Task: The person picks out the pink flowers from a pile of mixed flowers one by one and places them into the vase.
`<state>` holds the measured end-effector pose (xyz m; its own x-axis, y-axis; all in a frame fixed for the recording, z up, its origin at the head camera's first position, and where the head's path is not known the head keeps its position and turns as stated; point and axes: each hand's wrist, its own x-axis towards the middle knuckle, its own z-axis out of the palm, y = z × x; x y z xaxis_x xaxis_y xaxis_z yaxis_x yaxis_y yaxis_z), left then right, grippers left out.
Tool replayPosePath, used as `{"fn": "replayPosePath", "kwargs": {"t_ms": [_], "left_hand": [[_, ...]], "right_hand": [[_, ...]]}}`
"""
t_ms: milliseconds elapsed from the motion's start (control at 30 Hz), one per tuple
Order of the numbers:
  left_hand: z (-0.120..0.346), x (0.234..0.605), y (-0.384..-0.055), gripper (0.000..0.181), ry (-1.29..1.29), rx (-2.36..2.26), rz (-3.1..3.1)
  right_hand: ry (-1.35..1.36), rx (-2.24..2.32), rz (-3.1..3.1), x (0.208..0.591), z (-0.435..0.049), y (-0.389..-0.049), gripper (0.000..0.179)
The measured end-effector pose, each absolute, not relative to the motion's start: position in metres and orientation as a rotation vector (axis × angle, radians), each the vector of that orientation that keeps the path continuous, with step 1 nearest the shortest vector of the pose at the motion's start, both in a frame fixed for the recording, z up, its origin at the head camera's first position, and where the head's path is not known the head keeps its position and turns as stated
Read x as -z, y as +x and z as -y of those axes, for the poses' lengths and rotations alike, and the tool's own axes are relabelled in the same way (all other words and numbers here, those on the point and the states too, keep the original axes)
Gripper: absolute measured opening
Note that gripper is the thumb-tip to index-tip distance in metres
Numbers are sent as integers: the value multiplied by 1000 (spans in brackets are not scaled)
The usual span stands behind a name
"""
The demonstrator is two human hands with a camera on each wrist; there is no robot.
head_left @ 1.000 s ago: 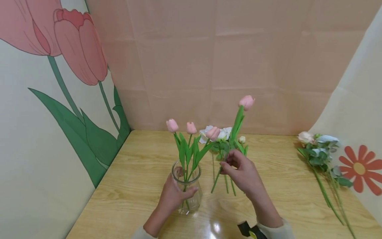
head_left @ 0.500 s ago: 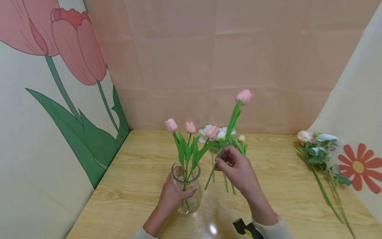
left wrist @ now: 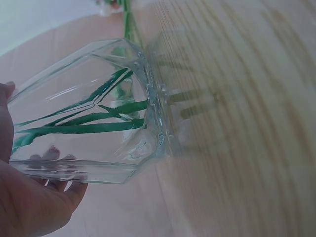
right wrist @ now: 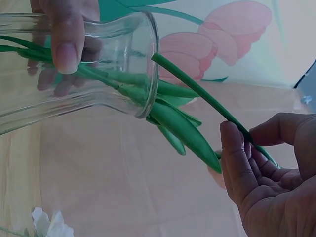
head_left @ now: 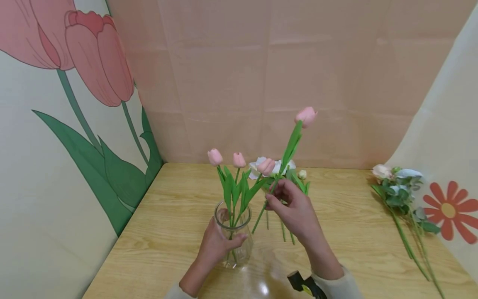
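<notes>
A clear glass vase (head_left: 242, 247) stands on the wooden table with several pink tulips (head_left: 239, 160) in it, their green stems (left wrist: 98, 121) reaching near its base in the left wrist view. My left hand (head_left: 218, 243) grips the vase around its side, thumb across the front. Between thumb and fingers, my right hand (head_left: 295, 209) pinches the stem of another pink tulip (head_left: 306, 116), to the right of the vase. That tulip leans with its bloom up and to the right. Its cut stem end (right wrist: 165, 61) appears close to the vase rim (right wrist: 152, 64) in the right wrist view.
Behind the right hand lie white flowers (head_left: 281, 166) and more green stems (head_left: 283, 230) on the table. A bunch of pale flowers with leaves (head_left: 401, 193) lies at the table's right side. A pinkish cloth backdrop (head_left: 224, 83) rises along the table's far edge.
My right hand has moved left toward the vase with the tulip, whose bloom has risen slightly. The left hand and the vase have stayed in place.
</notes>
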<state>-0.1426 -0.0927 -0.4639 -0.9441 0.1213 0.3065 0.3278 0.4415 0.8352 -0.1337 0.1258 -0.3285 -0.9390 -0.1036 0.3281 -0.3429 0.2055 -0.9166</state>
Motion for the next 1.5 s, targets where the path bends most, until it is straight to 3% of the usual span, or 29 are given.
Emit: {"fn": "replayPosePath", "kwargs": {"t_ms": [1500], "left_hand": [[92, 463, -142, 87, -366, 1573, 2504]], "right_hand": [[549, -1550, 2189, 328, -100, -136, 13]]}}
